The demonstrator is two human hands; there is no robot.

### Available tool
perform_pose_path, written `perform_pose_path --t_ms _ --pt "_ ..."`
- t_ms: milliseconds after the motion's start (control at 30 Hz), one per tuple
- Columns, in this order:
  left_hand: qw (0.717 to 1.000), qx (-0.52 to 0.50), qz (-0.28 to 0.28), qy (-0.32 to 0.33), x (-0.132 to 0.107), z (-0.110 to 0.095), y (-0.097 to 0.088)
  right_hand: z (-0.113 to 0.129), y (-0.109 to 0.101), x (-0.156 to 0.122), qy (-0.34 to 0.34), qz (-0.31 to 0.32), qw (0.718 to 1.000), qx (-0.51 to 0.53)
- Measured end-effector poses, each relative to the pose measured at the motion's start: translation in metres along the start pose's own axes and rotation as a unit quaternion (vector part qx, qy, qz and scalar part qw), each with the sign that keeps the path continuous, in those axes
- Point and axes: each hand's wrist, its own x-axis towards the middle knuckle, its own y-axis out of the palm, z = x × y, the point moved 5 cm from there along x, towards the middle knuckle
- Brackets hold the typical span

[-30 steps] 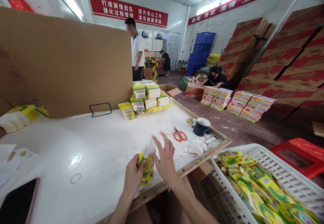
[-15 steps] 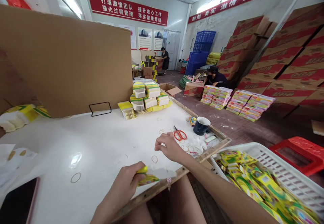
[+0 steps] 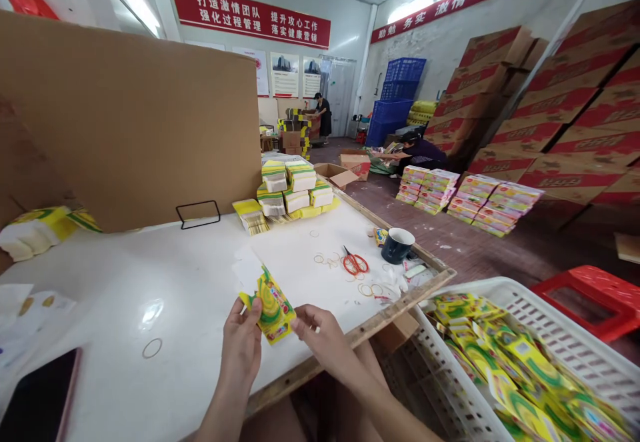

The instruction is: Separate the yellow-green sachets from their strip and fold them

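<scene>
A yellow and green printed paper carton (image 3: 274,310), with white flaps at its upper end, is held above the near edge of the white table (image 3: 195,309). My left hand (image 3: 242,337) is closed on its left side, thumb on the printed face. At its lower right edge, my right hand (image 3: 323,337) pinches the carton between thumb and fingers. Beyond my right hand lie red-handled scissors (image 3: 355,264) and several loose rubber bands (image 3: 370,290). One more rubber band (image 3: 152,348) lies to the left of my hands.
Bundled cartons (image 3: 295,192) are stacked at the table's far side beside a cardboard sheet (image 3: 150,135). A dark mug (image 3: 398,247) stands right, a phone (image 3: 43,395) lies left. A white basket (image 3: 545,309) of yellow cartons sits at my right. Two people work farther back.
The carton has risen from the table's near edge and now shows its printed face. My right hand has come down and left to grip it. A crouching person behind has leaned left.
</scene>
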Motion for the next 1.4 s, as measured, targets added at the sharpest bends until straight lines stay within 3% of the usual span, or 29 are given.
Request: perform_pose_path --t_ms 267,433,533,633,867,1100,1233,1300,1400 --pt "0.996 -0.059 -0.041 0.044 -0.011 -0.004 0.004 0.008 -0.001 -0.014 -0.003 -0.106 0.993 -0.049" --pt "0.992 -0.082 -0.062 0.071 -0.017 -0.013 0.004 0.006 -0.003 -0.023 0.012 -0.163 0.987 0.000" --pt "0.995 -0.092 -0.026 0.011 -0.023 -0.016 0.007 -0.005 -0.006 -0.021 0.044 -0.181 0.981 0.059" --pt "0.996 -0.070 0.022 -0.059 -0.029 -0.010 0.011 -0.013 -0.007 -0.010 0.055 -0.170 0.980 0.084" --pt "0.996 0.021 -0.020 -0.086 0.001 0.039 -0.002 -0.046 -0.002 0.032 0.085 -0.114 0.989 0.041" --pt "0.985 0.141 -0.050 -0.089 0.015 0.058 -0.032 -0.081 -0.045 0.072 0.112 -0.150 0.977 -0.104" --pt "0.971 0.229 -0.043 -0.056 0.014 0.067 -0.036 -0.072 -0.054 0.063 0.086 -0.158 0.962 -0.204" --pt "0.959 0.280 -0.034 -0.029 0.013 0.070 -0.033 -0.062 -0.045 0.050 0.055 -0.143 0.957 -0.245" --pt "0.932 0.360 -0.033 0.029 0.010 0.068 -0.026 -0.046 -0.021 0.033 -0.007 -0.068 0.958 -0.278"
